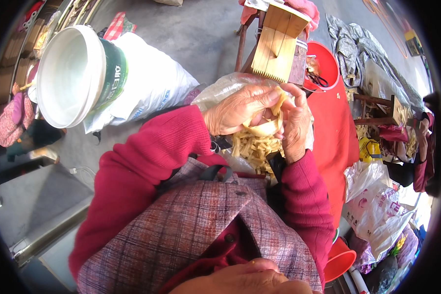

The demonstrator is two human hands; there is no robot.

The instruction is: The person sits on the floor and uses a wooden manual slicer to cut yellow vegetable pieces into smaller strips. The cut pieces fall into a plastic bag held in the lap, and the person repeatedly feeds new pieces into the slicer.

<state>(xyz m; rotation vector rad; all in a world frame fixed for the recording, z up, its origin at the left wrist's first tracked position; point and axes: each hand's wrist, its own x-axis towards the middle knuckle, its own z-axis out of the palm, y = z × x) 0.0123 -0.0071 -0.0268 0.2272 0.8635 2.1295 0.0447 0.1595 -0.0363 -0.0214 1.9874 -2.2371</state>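
Note:
Between my hands is a pale yellow, curled strip of flat, pliable material (pixel 266 128), bent into a loop. My left hand (pixel 233 108) pinches its upper end between thumb and fingers. The fingers of my right hand (pixel 296 121) hold the loop's other side. Directly below lies a heap of short yellow folded pieces (pixel 257 149), in a clear plastic bag (pixel 224 86) in front of my body. Just beyond my hands, a wooden board (pixel 273 47) with a row of teeth along its near edge rests on a wooden bench (pixel 300 64).
A white-and-green bucket (pixel 71 77) and a white sack (pixel 150 73) stand at left. Red cloth (pixel 332 128) runs along the right, beside a red basin (pixel 327 64) holding scissors. Other people sit at far left (pixel 14 114) and far right (pixel 422 147). Plastic bags (pixel 375 209) lie lower right.

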